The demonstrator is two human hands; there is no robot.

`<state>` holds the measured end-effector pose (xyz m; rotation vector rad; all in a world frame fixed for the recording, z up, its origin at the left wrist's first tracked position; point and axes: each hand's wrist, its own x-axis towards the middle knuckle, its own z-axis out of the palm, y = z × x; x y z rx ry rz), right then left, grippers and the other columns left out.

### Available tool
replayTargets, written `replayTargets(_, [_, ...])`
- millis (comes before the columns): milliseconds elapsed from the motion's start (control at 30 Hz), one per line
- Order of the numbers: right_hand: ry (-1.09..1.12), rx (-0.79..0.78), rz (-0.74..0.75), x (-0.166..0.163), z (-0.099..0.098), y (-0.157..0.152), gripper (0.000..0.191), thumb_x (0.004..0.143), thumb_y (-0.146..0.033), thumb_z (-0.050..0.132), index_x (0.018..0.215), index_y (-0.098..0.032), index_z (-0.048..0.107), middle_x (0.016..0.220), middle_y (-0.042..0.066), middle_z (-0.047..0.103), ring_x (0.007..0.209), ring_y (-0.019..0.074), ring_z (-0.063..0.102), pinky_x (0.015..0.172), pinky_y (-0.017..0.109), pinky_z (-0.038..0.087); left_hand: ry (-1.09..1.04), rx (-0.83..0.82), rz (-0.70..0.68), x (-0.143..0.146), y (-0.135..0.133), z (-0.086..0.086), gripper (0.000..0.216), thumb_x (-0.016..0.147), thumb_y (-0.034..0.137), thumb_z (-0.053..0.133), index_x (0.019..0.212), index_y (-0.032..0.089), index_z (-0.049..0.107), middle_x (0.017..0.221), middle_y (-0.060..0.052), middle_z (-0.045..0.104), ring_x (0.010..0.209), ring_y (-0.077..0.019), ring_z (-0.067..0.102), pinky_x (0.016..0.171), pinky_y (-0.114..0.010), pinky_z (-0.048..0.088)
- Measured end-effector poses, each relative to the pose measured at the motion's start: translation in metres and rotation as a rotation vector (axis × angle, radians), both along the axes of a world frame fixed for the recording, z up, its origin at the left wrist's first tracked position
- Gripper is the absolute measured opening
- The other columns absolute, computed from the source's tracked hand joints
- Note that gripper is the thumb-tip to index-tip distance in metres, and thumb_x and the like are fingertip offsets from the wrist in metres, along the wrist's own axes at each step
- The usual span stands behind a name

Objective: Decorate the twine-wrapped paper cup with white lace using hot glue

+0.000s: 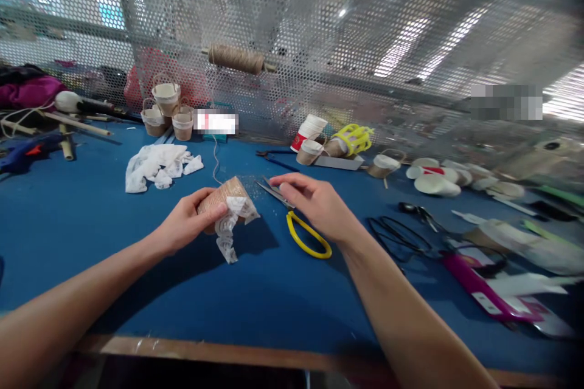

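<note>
My left hand [194,219] is wrapped round a twine-covered paper cup [230,188], tilted on its side above the table. A strip of white lace [227,232] lies against the cup's rim, pressed by my thumb, its loose end hanging down. To the right, my right hand [314,200] is over the scissors [308,240] with yellow handles, fingers stretched out beside the blades. I cannot see whether the fingers touch the metal. White lace scraps [159,164] lie in a heap beyond my left hand.
Small twine-wrapped buckets [182,124] stand at the back left by the mesh panel [292,24]. A twine spool [235,59] hangs there. Stacked paper cups [309,132] and pliers [278,159] lie at the back. Black cord [401,234] and a magenta object [483,292] are at right.
</note>
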<state>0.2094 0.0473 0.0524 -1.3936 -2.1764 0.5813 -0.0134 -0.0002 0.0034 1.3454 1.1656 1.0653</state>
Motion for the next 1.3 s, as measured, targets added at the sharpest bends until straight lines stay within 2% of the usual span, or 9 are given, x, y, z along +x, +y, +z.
replayTargets(67, [0.171, 0.011, 0.276, -0.011, 0.002, -0.020, 0.027, 0.083, -0.034, 0.052, 0.104, -0.018, 0.060, 0.108, 0.007, 0.065, 0.100, 0.0208, 0.059, 0.087, 0.036, 0.045, -0.042, -0.011, 0.020, 0.003, -0.002, -0.001, 0.054, 0.069, 0.050, 0.062, 0.105, 0.011, 0.055, 0.086, -0.007, 0.061, 0.067, -0.0143, 0.056, 0.055, -0.023, 0.046])
replayTargets(133, [0.214, 0.046, 0.312, -0.020, -0.002, -0.032, 0.025, 0.079, -0.026, 0.056, 0.103, -0.018, 0.059, 0.107, 0.007, 0.064, 0.100, 0.0197, 0.058, 0.089, 0.037, 0.044, -0.074, -0.014, 0.017, 0.005, -0.004, -0.001, 0.054, 0.067, 0.049, 0.064, 0.105, 0.011, 0.055, 0.086, -0.006, 0.060, 0.067, -0.0137, 0.055, 0.056, -0.023, 0.045])
replayTargets(367, [0.347, 0.131, 0.232, -0.032, -0.019, -0.041, 0.006, 0.078, -0.020, 0.052, 0.081, -0.018, 0.057, 0.090, 0.007, 0.061, 0.087, 0.0174, 0.058, 0.082, 0.034, 0.046, -0.114, 0.031, 0.008, 0.009, -0.008, -0.003, 0.056, 0.062, 0.043, 0.071, 0.105, 0.012, 0.054, 0.088, -0.005, 0.059, 0.072, -0.0149, 0.054, 0.060, -0.023, 0.043])
replayTargets(533, [0.458, 0.159, 0.147, -0.027, -0.024, -0.042, 0.005, 0.080, -0.022, 0.052, 0.079, -0.019, 0.055, 0.088, 0.006, 0.060, 0.083, 0.0163, 0.058, 0.079, 0.033, 0.046, -0.392, -0.088, -0.072, 0.015, -0.009, -0.008, 0.071, 0.061, 0.050, 0.073, 0.116, 0.014, 0.047, 0.106, -0.010, 0.058, 0.092, -0.0192, 0.055, 0.079, -0.028, 0.043])
replayTargets(667, [0.416, 0.253, 0.038, -0.019, -0.029, -0.036, 0.005, 0.080, -0.022, 0.052, 0.080, -0.018, 0.055, 0.091, 0.008, 0.060, 0.085, 0.0181, 0.058, 0.078, 0.034, 0.046, -0.476, -0.327, -0.328, 0.018, -0.013, -0.007, 0.073, 0.060, 0.052, 0.074, 0.114, 0.013, 0.043, 0.079, -0.005, 0.062, 0.069, -0.0154, 0.059, 0.071, -0.032, 0.046])
replayTargets(767, [0.298, 0.371, 0.017, -0.015, -0.031, -0.031, 0.002, 0.079, -0.019, 0.052, 0.078, -0.020, 0.054, 0.091, 0.008, 0.060, 0.089, 0.0201, 0.057, 0.079, 0.036, 0.045, -0.264, -0.407, -0.355, 0.012, -0.016, 0.003, 0.068, 0.065, 0.053, 0.069, 0.113, 0.014, 0.041, 0.057, 0.005, 0.052, 0.046, -0.0075, 0.046, 0.053, -0.024, 0.039])
replayTargets(967, [0.176, 0.441, 0.092, -0.012, -0.029, -0.030, 0.007, 0.078, -0.014, 0.051, 0.075, -0.020, 0.052, 0.080, 0.006, 0.059, 0.083, 0.0209, 0.056, 0.076, 0.039, 0.045, 0.412, 0.002, -0.204, -0.006, -0.015, 0.022, 0.048, 0.065, 0.039, 0.072, 0.104, 0.020, 0.053, 0.051, 0.010, 0.038, 0.047, -0.0070, 0.033, 0.045, -0.018, 0.026])
replayTargets(1100, [0.160, 0.360, 0.165, -0.012, -0.026, -0.034, 0.009, 0.077, -0.013, 0.052, 0.073, -0.021, 0.052, 0.081, 0.005, 0.059, 0.082, 0.0195, 0.056, 0.074, 0.037, 0.046, 0.387, 0.119, -0.158, -0.011, -0.011, 0.024, 0.024, 0.074, 0.038, 0.062, 0.087, 0.018, 0.064, 0.071, 0.002, 0.058, 0.061, -0.0096, 0.047, 0.057, -0.020, 0.038])
replayTargets(1300, [0.175, 0.227, 0.258, -0.012, -0.022, -0.040, 0.008, 0.074, -0.012, 0.053, 0.074, -0.020, 0.053, 0.086, 0.005, 0.059, 0.084, 0.0175, 0.058, 0.076, 0.036, 0.047, 0.388, 0.201, -0.160, -0.017, -0.009, 0.033, 0.019, 0.075, 0.032, 0.059, 0.067, 0.016, 0.063, 0.057, 0.004, 0.049, 0.053, -0.0079, 0.039, 0.049, -0.019, 0.031])
